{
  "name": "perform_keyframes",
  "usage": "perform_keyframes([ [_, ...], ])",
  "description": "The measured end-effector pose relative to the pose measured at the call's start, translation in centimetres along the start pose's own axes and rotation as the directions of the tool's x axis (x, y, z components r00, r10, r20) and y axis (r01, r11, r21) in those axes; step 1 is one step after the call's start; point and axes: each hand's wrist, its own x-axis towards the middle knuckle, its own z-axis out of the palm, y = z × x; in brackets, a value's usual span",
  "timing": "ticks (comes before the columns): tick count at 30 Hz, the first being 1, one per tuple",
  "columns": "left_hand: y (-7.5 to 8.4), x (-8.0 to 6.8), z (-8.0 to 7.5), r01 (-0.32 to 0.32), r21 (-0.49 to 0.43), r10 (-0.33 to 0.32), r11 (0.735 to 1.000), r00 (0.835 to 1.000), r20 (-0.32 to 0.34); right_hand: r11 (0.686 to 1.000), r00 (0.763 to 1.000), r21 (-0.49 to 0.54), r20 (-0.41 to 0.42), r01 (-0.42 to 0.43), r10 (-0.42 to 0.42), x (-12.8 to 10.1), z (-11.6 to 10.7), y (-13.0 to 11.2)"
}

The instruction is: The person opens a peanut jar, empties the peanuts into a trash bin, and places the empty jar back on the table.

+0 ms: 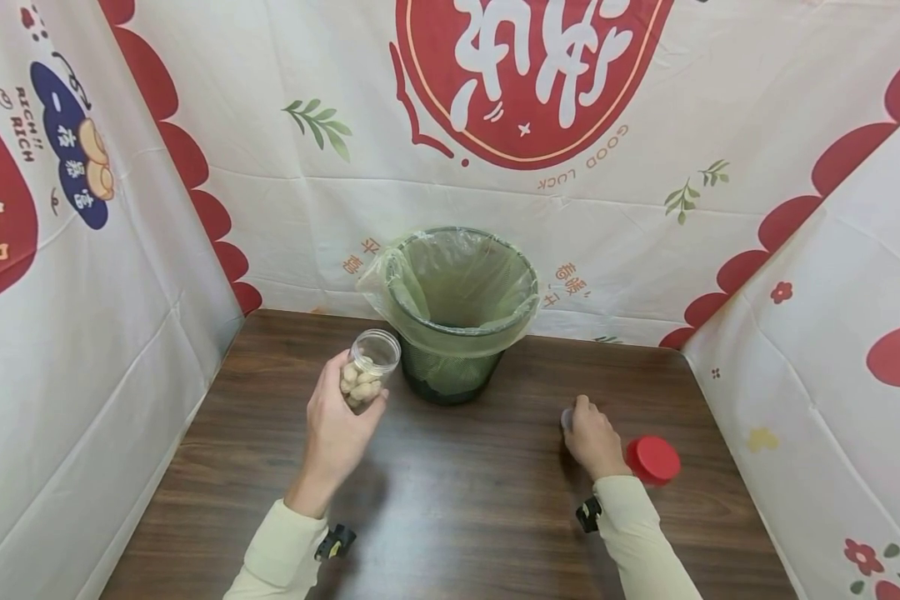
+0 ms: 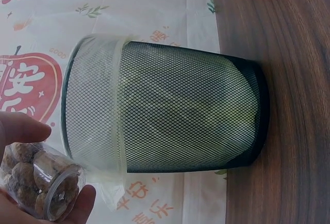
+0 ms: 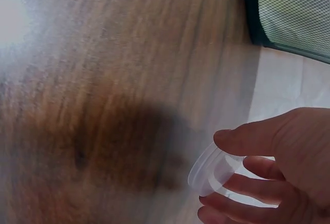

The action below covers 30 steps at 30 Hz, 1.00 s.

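My left hand [image 1: 340,421] grips a clear plastic jar [image 1: 376,347], lidless and part filled with tan lumps [image 1: 359,383] that look like peanuts in their shells. The jar is held above the table beside the waste bin, tilted, its mouth turned up toward the head camera. In the left wrist view the jar's base [image 2: 63,193] shows between thumb and fingers. My right hand [image 1: 594,437] pinches a thin translucent round inner lid [image 3: 209,170] between thumb and fingers, low over the table. Just beside that hand lies a red screw lid [image 1: 656,459].
A dark mesh waste bin [image 1: 450,379] with a pale green plastic liner [image 1: 461,343] stands at the back middle of the brown wooden table [image 1: 450,517]. Printed white cloth [image 1: 270,225] hangs behind the table and along both sides.
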Motion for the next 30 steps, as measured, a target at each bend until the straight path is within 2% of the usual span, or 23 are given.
perform_keyframes([
  [5, 0.0, 0.0, 0.1, 0.005, -0.005, -0.005, 1.0, 1.0, -0.004, 1.0, 1.0, -0.017, 0.01, -0.012, 0.013, 0.0, 0.6, 0.3],
  [14, 0.0, 0.3, -0.2, -0.002, -0.007, 0.002, 1.0, 1.0, -0.025, 0.998, 0.999, -0.049, 0.022, 0.033, -0.032, -0.3, 1.0, 0.7],
  [20, 0.0, 0.8, -0.5, -0.036, -0.002, 0.036, 0.999, 0.997, -0.065, 0.997, 0.999, -0.07, 0.024, 0.039, -0.037, 0.0, 0.1, 0.4],
  [26, 0.5, 1.8, -1.2, -0.046, 0.004, 0.046, 0.999, 0.996, -0.08, 0.994, 0.994, -0.072, -0.063, 0.088, -0.092, 0.0, -2.0, -0.8],
  [30, 0.7, 2.8, -1.7, -0.045, 0.011, 0.046, 0.999, 0.994, -0.097, 0.985, 0.978, -0.1, -0.141, 0.143, -0.156, 0.2, -3.7, -2.4],
])
